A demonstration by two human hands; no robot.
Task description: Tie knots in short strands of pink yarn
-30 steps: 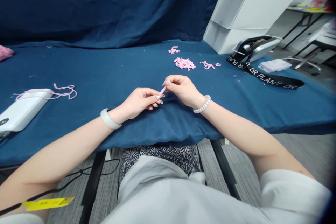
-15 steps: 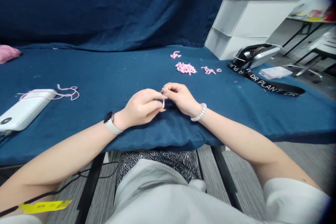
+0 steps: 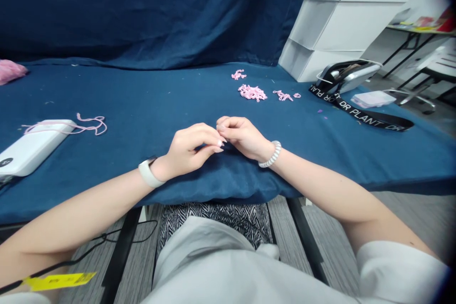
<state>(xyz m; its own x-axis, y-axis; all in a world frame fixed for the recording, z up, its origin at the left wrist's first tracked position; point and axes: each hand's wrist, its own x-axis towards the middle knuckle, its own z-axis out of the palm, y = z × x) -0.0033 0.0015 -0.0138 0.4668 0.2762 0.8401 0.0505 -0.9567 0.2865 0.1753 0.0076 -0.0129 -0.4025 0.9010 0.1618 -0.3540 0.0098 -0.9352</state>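
Note:
My left hand [image 3: 190, 148] and my right hand [image 3: 244, 137] meet above the blue cloth-covered table [image 3: 142, 95], their fingertips pinched together. A small pink yarn piece [image 3: 221, 138] is almost fully hidden between the fingers. A pile of crinkled pink yarn pieces [image 3: 252, 92] lies beyond my hands, with smaller clumps [image 3: 283, 96] to its right. Neither hand touches these.
A white power bank [image 3: 32, 154] with pink cord [image 3: 89, 124] lies at left, and a pink cloth [image 3: 10, 71] sits at the far left edge. At right are a black lanyard [image 3: 370, 118], a silver pouch [image 3: 347, 76], a small clear box [image 3: 373, 99] and white drawers [image 3: 331, 23].
The pink piece, visible between my fingers earlier, is now nearly hidden. My hands have closed in around it, and my left wrist has turned.

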